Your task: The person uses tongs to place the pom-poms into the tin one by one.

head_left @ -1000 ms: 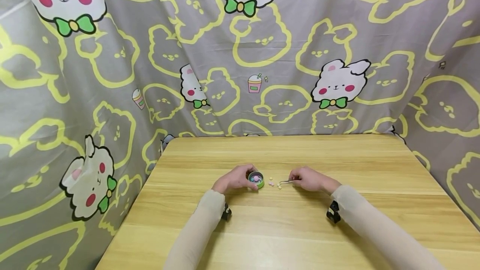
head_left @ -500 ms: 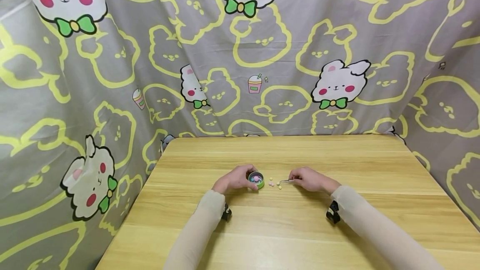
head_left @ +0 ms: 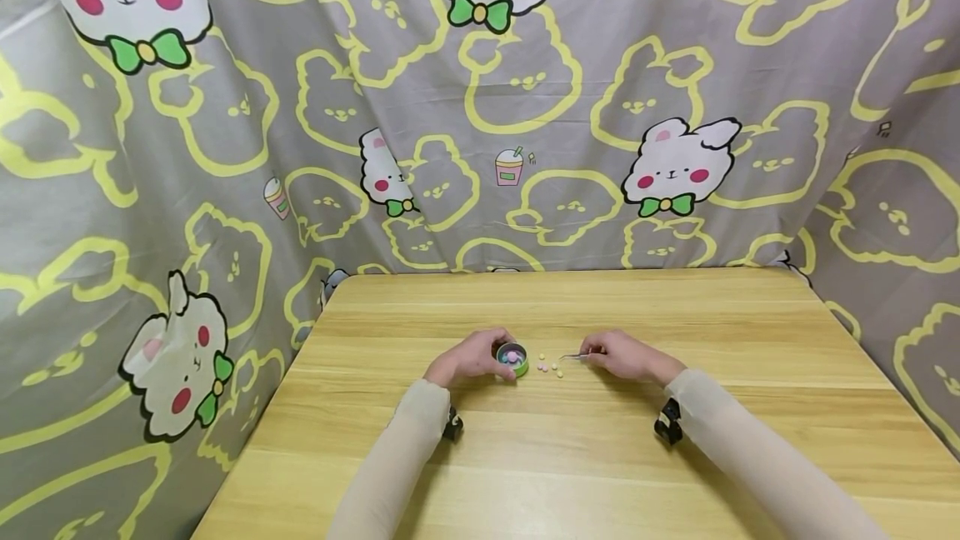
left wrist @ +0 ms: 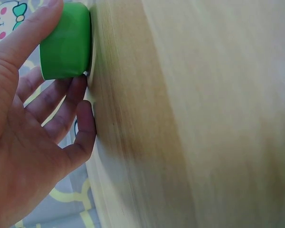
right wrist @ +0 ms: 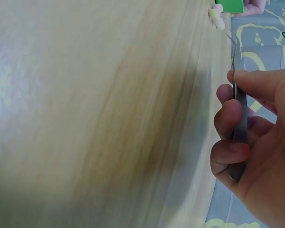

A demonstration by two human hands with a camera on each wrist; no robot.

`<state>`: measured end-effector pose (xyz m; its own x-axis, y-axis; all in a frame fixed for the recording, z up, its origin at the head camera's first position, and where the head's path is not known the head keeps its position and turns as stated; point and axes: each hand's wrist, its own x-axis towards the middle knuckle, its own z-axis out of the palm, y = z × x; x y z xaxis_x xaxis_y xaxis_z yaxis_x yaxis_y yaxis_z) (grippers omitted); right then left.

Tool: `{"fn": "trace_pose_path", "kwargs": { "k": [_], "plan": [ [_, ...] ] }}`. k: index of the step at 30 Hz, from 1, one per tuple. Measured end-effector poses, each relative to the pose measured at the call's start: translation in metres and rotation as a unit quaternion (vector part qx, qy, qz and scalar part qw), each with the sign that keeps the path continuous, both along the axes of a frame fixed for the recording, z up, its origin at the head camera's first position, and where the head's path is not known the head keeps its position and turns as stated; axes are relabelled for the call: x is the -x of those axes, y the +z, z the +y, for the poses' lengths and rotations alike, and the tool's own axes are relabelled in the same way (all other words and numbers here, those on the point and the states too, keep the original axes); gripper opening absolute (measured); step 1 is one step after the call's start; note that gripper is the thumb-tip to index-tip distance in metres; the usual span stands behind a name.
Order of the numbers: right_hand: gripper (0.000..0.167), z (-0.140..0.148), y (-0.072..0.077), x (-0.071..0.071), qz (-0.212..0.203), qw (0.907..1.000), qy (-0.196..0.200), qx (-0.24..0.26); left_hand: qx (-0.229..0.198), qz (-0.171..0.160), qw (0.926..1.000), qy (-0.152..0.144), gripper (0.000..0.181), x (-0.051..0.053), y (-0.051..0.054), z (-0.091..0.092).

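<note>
A small round green tin [head_left: 522, 371] stands on the table, with a pink ball [head_left: 513, 356] and bluish bits inside. My left hand [head_left: 474, 355] grips it from the left, its thumb on the near side; the left wrist view shows the green wall [left wrist: 66, 45] between thumb and fingers. In my right hand [head_left: 622, 356] are metal tweezers [head_left: 574, 356] with a bent tip, pinched between thumb and fingers. Several small balls, pink [head_left: 542, 367] and yellow [head_left: 559, 373], lie between tin and tweezers. The tweezers' thin tip [right wrist: 231, 37] is close to them, apparently with nothing in it.
The wooden table [head_left: 540, 473] carries these things near its middle. A grey curtain [head_left: 450, 190] with yellow outlines and rabbit faces hangs behind and at both sides. Black wrist cameras [head_left: 667, 422] sit under both sleeves.
The tweezers' tip has moved off the yellow balls, slightly away from the person. One yellow ball has shifted a little to the left. The left hand and tin stay in place.
</note>
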<state>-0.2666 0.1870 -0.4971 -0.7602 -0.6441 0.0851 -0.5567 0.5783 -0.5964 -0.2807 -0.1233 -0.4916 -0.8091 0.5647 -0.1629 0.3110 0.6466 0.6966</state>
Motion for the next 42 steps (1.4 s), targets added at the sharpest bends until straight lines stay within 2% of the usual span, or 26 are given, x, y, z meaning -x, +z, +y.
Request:
{"fn": "trace_pose_path", "kwargs": {
  "k": [10,26,36,42],
  "plan": [
    [0.007,-0.005,-0.001,0.001,-0.01,0.9999,0.005,-0.004,0.003,0.004,1.0,0.0,0.046,0.0,0.0,0.0],
    [0.008,-0.011,-0.006,0.002,0.008,0.9997,0.016,-0.014,0.006,0.009,0.9999,-0.002,0.047,0.001,-0.001,0.0],
    [0.011,-0.002,-0.005,0.005,0.0,1.0,0.003,0.008,0.002,-0.002,1.0,0.004,0.046,0.0,0.0,0.0],
    [0.012,0.0,0.001,0.007,-0.011,0.9997,-0.011,0.019,0.005,-0.002,1.0,0.003,0.046,-0.001,0.001,0.001]
  ]
}}
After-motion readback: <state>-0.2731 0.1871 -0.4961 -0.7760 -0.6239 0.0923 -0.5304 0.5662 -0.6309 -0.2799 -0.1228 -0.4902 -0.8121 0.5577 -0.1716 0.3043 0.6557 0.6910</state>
